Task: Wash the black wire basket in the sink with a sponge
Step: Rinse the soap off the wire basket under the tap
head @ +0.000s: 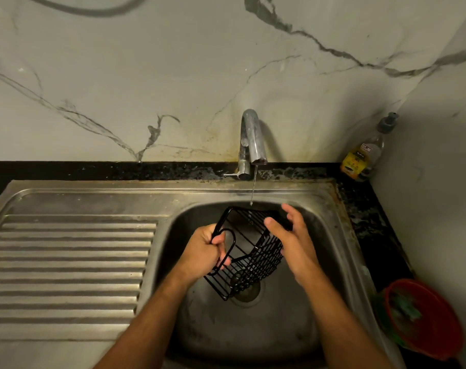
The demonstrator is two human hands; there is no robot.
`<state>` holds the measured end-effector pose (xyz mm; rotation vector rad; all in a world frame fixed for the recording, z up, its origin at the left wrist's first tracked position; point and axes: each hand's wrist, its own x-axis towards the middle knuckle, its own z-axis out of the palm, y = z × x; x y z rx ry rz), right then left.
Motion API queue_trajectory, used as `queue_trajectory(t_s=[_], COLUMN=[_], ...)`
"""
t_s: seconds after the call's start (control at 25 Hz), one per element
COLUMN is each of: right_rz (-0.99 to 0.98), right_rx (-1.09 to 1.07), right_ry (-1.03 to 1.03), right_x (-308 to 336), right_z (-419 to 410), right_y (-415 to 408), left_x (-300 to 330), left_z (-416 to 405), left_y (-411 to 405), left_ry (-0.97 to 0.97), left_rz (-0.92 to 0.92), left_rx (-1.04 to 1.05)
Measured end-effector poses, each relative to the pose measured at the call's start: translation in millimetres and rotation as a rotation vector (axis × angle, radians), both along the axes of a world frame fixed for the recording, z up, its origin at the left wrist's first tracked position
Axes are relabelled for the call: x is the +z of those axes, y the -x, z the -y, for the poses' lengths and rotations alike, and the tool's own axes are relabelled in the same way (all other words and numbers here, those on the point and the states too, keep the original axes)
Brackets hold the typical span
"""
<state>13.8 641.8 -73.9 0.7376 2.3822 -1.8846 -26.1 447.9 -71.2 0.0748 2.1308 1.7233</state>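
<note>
1. I hold the black wire basket (249, 251) above the bowl of the steel sink (330, 214), tilted, its lower corner over the drain (249, 292).
2. My left hand (203, 251) grips the basket's looped hanger wire at the left side; the fingers are curled tightly round that wire.
3. My right hand (290, 235) lies against the basket's right side. Its fingers are straight and spread, the thumb reaching over the upper wires; the palm side touches the mesh. I cannot tell whether anything sits under the palm.
4. The tap (250, 139) stands at the back rim, and a thin stream of water (254, 186) falls from its spout to the basket's far edge.
5. The ribbed drainboard (66, 270) extends to the left of the bowl.
6. A pump bottle (365, 153) with a yellow label stands in the right rear corner of the dark counter (365, 209).
7. A red bowl (423, 318) sits on the counter at the right edge, with something green inside, too blurred to identify.
8. The wall (173, 62) behind is pale veined marble.
</note>
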Motion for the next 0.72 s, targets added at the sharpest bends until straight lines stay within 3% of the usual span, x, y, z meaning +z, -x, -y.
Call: queue_trajectory(t_s=[0.24,0.36,0.4,0.48,0.6,0.72], right_rz=[0.162,0.106,0.094,0.074,0.036,-0.078], right_rx=[0.204,0.263,0.269,0.271,0.28,0.377], right_ry=[-0.195,-0.322,-0.384,-0.495,-0.574,-0.658], right_x=[27,22,18,10,2,0], right_z=[13,35,43,54,63,66], right_y=[20,7,2,-3,-5,-11], left_x=[-17,-14,-10,-2,4,12], left_z=[26,44,44,35,13,-10], left_y=[7,20,23,28,39,36], left_ry=[-0.101,-0.3,-0.283,-0.083,0.463,0.669], left_rz=[-0.036,0.167,0.228,0.245,0.075,-0.037], left_rx=[-0.077,-0.158,-0.152,-0.115,-0.158,-0.123])
